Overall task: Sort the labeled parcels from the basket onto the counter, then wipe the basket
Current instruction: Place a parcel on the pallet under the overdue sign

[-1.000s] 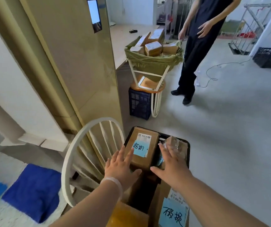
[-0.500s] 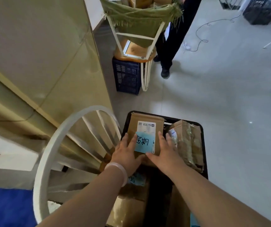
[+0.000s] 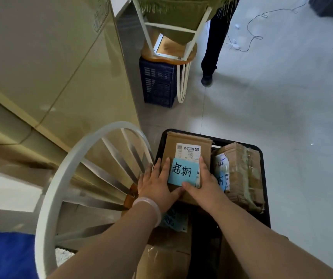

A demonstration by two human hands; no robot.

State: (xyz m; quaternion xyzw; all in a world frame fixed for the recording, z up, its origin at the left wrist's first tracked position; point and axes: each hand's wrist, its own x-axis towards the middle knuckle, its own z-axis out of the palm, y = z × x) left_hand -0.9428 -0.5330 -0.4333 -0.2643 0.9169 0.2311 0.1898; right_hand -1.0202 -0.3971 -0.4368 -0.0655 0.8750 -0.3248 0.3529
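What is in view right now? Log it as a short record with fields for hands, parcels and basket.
Left hand: fingers straight, flat on the labeled parcel, at its left side
Right hand: fingers straight along the parcel's right side, thumb at its near edge
Labeled parcel: cardboard, blue handwritten label, lying in the black basket
Second parcel: taped, to its right, in the same basket
Nearby: white chair on the left

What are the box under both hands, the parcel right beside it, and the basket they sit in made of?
Box: plain brown cardboard, matte, probably corrugated by its thick flap edge. Parcel: cardboard too, but glossy and wrinkled, likely wrapped in clear tape. Basket: smooth black rim with rounded corners, probably moulded plastic; painted metal is possible.
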